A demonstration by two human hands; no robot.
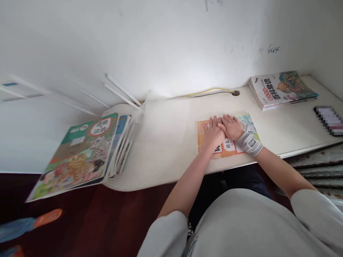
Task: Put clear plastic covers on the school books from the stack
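Observation:
An orange textbook (201,142) with white labels and Chinese print lies flat near the front edge of the white desk (166,142). My left hand (214,135) rests on its cover, fingers stretched out. Beside it, touching at the thumb, my right hand (232,127) lies flat on the same cover, fingers pointing up and left. A grey wrist wrap (250,143) circles my right wrist. Both palms cover the middle of the book, so part of its print is hidden.
At the left end, a stack of books (80,153) overhangs the desk edge. Several magazines (284,89) are piled at the back right, near a phone (329,119). A yellow cable (206,90) runs along the wall to a cable hole (235,92). Patterned fabric (316,167) is at right.

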